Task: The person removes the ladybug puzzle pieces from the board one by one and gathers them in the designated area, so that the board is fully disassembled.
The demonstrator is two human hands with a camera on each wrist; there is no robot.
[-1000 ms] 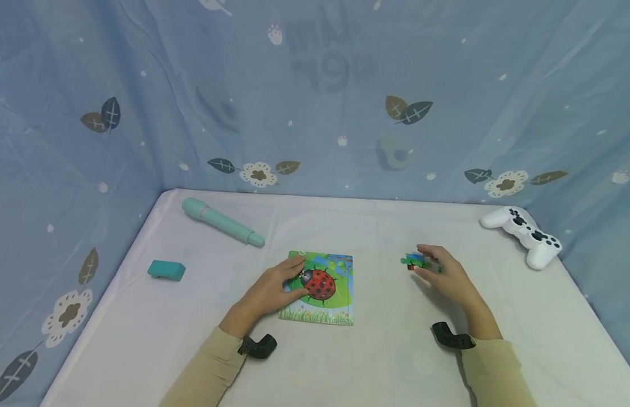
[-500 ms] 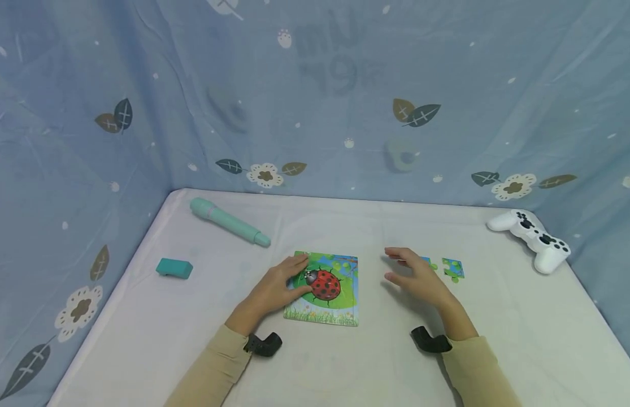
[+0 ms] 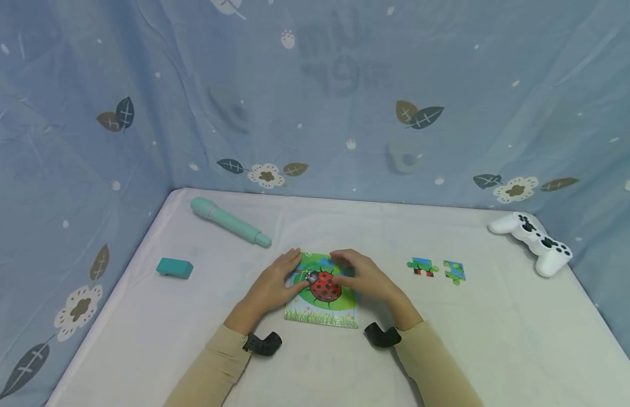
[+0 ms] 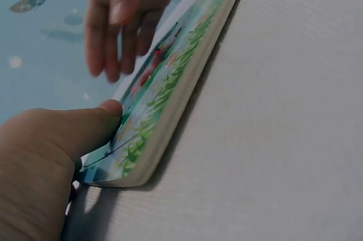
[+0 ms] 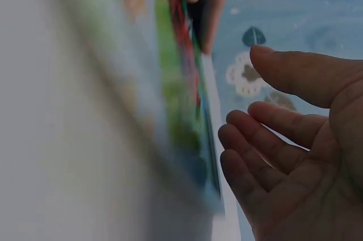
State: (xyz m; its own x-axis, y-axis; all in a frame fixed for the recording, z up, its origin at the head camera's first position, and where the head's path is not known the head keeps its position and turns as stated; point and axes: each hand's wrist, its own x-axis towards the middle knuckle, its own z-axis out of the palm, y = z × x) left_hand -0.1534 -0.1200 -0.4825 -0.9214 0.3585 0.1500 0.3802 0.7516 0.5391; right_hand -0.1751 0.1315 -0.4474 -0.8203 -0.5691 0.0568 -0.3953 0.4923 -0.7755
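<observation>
A ladybug jigsaw puzzle (image 3: 322,316) lies flat on the white table in the head view. My left hand (image 3: 274,285) rests at its left side, the thumb over the printed face and the fingers stretched along the edge. In the left wrist view that thumb (image 4: 85,127) touches the picture; the other left fingers are hidden. My right hand (image 3: 368,277) is at the puzzle's upper right, fingers loosely bent with nothing between them. In the right wrist view the right hand (image 5: 295,133) is spread apart from the board. Two loose puzzle pieces (image 3: 422,266) lie farther right.
A mint toy microphone (image 3: 228,221) lies at the back left, with a small teal block (image 3: 174,268) in front of it. A white game controller (image 3: 530,240) is at the far right. Patterned blue cloth (image 3: 315,102) walls the table's back and sides.
My right hand has come away from the loose pieces and moved left to the puzzle, leaving both pieces in plain sight. My left hand has stayed on the puzzle.
</observation>
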